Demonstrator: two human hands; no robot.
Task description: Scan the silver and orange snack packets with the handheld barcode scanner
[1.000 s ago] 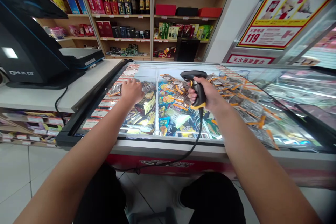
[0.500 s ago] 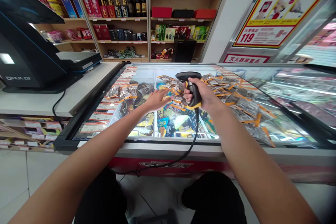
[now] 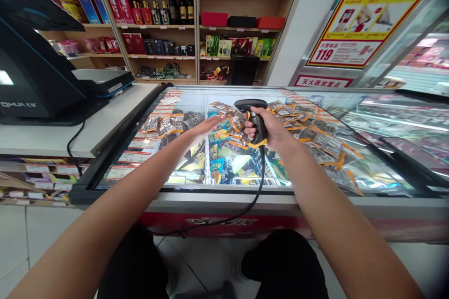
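Observation:
My right hand is wrapped round the grip of a black and yellow barcode scanner, held above the glass lid. Its black cable hangs from the grip and loops down to the left. Left of the scanner, my left hand is stretched out flat with nothing visible in it. Small packets with orange edges lie under and between the two hands. More such packets are heaped to the right, and a smaller group lies to the left. Whether my left fingertips touch a packet I cannot tell.
The chest freezer's glass lid shows colourful bags inside. A counter with a black checkout terminal stands left. Shelves of boxes and bottles line the back. My knees are close to the freezer front.
My left hand has turned more edge-on, its fingers closer together and a little higher. My right hand and the scanner have hardly moved. The view has shifted slightly.

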